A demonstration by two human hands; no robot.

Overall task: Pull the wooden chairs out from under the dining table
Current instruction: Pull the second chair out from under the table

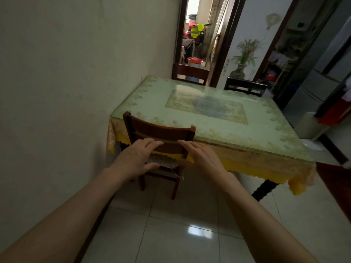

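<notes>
A dark wooden chair (161, 130) stands tucked against the near edge of the dining table (252, 130), its seat partly under the yellow-fringed cloth. My left hand (135, 158) hovers in front of the chair's back, fingers spread, holding nothing. My right hand (201, 156) is beside it, fingers extended toward the back slat, also holding nothing. Two more wooden chairs stand at the far side: one (190, 73) at the far left, another (245, 88) at the far right.
A pale wall (66, 82) runs close along the table's left side. An open doorway (197, 40) with a red-lidded pot lies beyond. A white fan base (311, 130) and a red cloth stand to the right. Glossy tile floor (180, 224) lies below me.
</notes>
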